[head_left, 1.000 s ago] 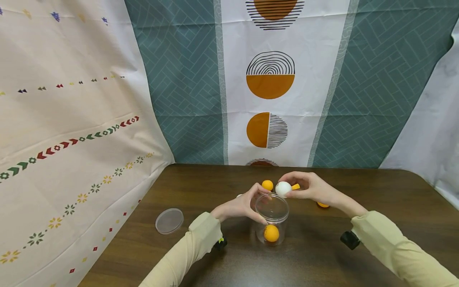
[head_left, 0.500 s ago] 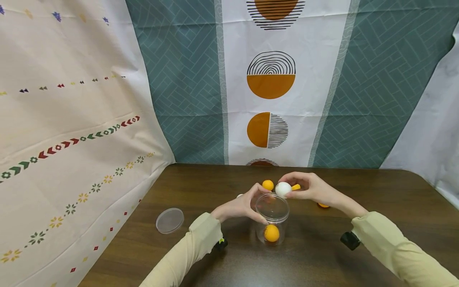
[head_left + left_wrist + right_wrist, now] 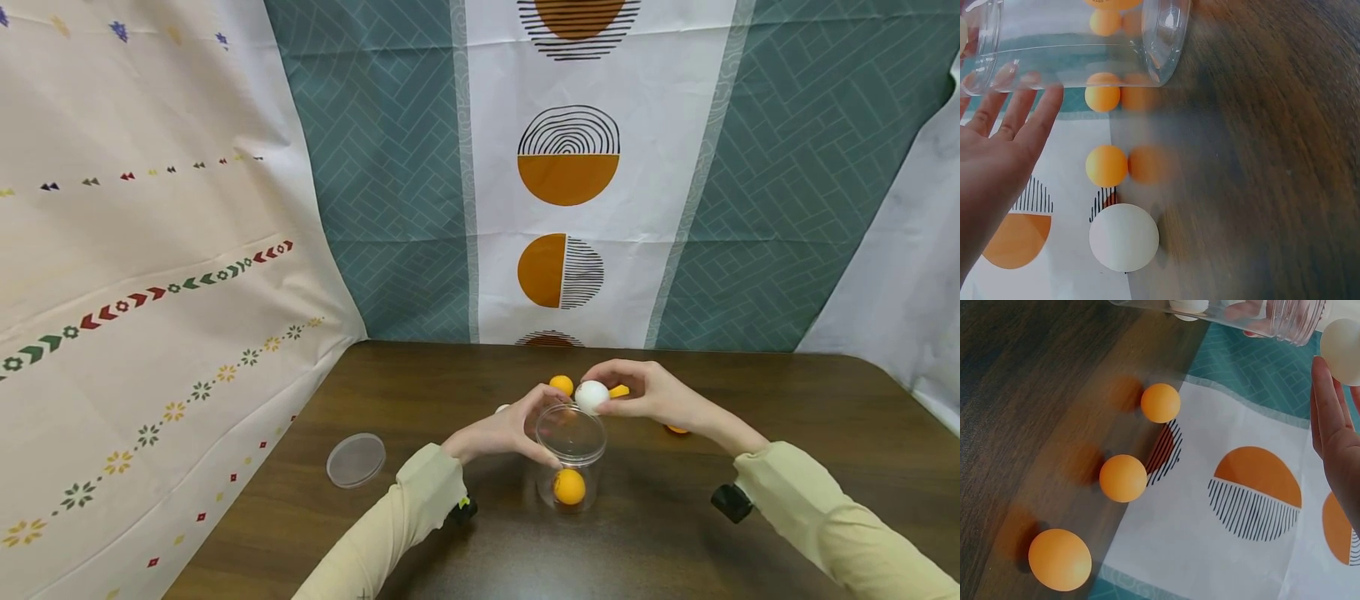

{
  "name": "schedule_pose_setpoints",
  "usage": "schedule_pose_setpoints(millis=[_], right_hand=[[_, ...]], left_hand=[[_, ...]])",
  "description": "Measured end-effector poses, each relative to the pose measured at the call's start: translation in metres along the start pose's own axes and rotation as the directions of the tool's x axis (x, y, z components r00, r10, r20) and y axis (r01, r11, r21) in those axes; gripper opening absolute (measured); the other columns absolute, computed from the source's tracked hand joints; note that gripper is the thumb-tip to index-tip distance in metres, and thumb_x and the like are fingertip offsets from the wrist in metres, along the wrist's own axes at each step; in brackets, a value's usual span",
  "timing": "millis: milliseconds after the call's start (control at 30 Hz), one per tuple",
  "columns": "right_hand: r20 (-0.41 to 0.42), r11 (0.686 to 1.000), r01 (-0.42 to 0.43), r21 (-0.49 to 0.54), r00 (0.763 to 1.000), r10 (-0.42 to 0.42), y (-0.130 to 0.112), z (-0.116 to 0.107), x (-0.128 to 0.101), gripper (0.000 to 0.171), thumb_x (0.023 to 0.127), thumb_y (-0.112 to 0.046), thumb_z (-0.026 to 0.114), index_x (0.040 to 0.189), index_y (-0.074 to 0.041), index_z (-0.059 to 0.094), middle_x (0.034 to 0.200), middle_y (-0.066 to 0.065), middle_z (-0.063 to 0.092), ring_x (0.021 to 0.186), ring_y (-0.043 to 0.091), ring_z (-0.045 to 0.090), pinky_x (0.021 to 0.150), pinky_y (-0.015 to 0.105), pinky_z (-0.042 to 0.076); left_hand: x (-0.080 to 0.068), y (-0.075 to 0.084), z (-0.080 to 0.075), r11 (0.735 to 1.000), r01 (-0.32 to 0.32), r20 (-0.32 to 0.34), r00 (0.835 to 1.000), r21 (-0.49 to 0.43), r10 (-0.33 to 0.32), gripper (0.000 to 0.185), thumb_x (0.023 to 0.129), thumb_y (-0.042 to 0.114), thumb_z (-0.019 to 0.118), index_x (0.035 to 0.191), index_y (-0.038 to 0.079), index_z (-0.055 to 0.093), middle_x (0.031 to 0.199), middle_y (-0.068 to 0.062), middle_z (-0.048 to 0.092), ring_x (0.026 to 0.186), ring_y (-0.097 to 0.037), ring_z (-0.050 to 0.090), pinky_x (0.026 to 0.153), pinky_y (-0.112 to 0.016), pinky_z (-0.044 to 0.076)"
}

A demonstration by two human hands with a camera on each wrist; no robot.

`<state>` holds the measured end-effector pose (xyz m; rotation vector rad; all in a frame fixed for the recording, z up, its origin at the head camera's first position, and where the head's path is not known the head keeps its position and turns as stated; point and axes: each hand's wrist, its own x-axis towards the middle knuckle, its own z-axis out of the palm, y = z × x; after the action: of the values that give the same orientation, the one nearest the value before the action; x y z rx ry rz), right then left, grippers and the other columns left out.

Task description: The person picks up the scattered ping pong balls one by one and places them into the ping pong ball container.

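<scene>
Here: one jar (image 3: 570, 454), one white ball (image 3: 592, 395) held, one lid (image 3: 356, 459).

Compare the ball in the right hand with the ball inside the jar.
The white ball is white; the orange ball in the clear jar is orange. The white ball is pinched by the right hand at the jar's rim; the orange ball rests on the jar's bottom, untouched. Both look round and alike in size.

table: dark brown wood (image 3: 787, 400) | back: teal herringbone curtain (image 3: 390, 167) with white orange-circle strip (image 3: 567, 125) | left: cream cloth, small flower and arrow rows (image 3: 135, 250)
</scene>
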<state>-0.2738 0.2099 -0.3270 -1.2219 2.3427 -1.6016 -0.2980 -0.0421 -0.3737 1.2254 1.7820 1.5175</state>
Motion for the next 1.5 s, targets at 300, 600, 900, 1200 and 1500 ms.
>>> schedule_pose_setpoints(millis=[300, 600, 900, 1200, 1500], right_hand=[[0.017, 1.0, 0.024, 0.019, 1.0, -0.024, 0.0, 0.002, 0.001, 0.035, 0.079, 0.001, 0.067, 0.112, 0.0, 0.056, 0.104, 0.012, 0.058, 0.09, 0.027, 0.053, 0.076, 0.038, 0.048], [0.022, 1.0, 0.007, 0.011, 1.0, -0.007, 0.001, 0.004, 0.002, 0.034, 0.079, 0.0, 0.067, 0.111, -0.002, 0.056, 0.103, 0.011, 0.059, 0.091, 0.027, 0.054, 0.076, 0.038, 0.048], [0.046, 1.0, 0.017, 0.0, 0.999, -0.017, 0.0, 0.006, 0.003, 0.034, 0.079, 0.0, 0.067, 0.112, -0.002, 0.056, 0.104, 0.009, 0.059, 0.091, 0.028, 0.054, 0.077, 0.039, 0.048], [0.063, 1.0, 0.004, 0.002, 0.998, -0.004, 0.001, 0.007, 0.003, 0.035, 0.08, -0.002, 0.068, 0.112, -0.001, 0.055, 0.104, 0.01, 0.058, 0.092, 0.027, 0.054, 0.08, 0.039, 0.047], [0.065, 1.0, 0.011, -0.004, 0.998, -0.011, 0.0, 0.007, 0.004, 0.036, 0.078, -0.002, 0.069, 0.112, -0.001, 0.055, 0.104, 0.01, 0.059, 0.091, 0.027, 0.055, 0.079, 0.038, 0.047]], left_hand=[[-0.004, 0.019, 0.003, 0.998, 0.04, 0.015, 0.999, 0.042, -0.041, 0.07, 0.075, -0.001, 0.069, 0.132, 0.01, 0.031, 0.131, 0.001, 0.039, 0.121, -0.018, 0.037, 0.093, -0.03, 0.035], [-0.004, 0.019, 0.003, 0.998, 0.037, 0.003, 0.999, 0.043, -0.037, 0.069, 0.075, -0.001, 0.07, 0.131, 0.011, 0.032, 0.129, 0.001, 0.04, 0.12, -0.02, 0.037, 0.093, -0.03, 0.036], [-0.003, 0.02, 0.003, 0.996, 0.077, -0.016, 0.997, 0.041, -0.076, 0.07, 0.074, 0.002, 0.072, 0.131, 0.013, 0.032, 0.128, 0.003, 0.04, 0.12, -0.017, 0.038, 0.093, -0.03, 0.035], [-0.003, 0.02, 0.003, 0.994, 0.09, -0.026, 0.996, 0.06, -0.089, 0.07, 0.074, 0.003, 0.072, 0.131, 0.014, 0.033, 0.128, 0.003, 0.041, 0.12, -0.02, 0.038, 0.091, -0.028, 0.037], [-0.003, 0.019, 0.003, 0.995, 0.087, -0.016, 0.996, 0.05, -0.087, 0.071, 0.074, 0.004, 0.072, 0.131, 0.014, 0.031, 0.128, 0.004, 0.039, 0.121, -0.021, 0.036, 0.092, -0.029, 0.036]])
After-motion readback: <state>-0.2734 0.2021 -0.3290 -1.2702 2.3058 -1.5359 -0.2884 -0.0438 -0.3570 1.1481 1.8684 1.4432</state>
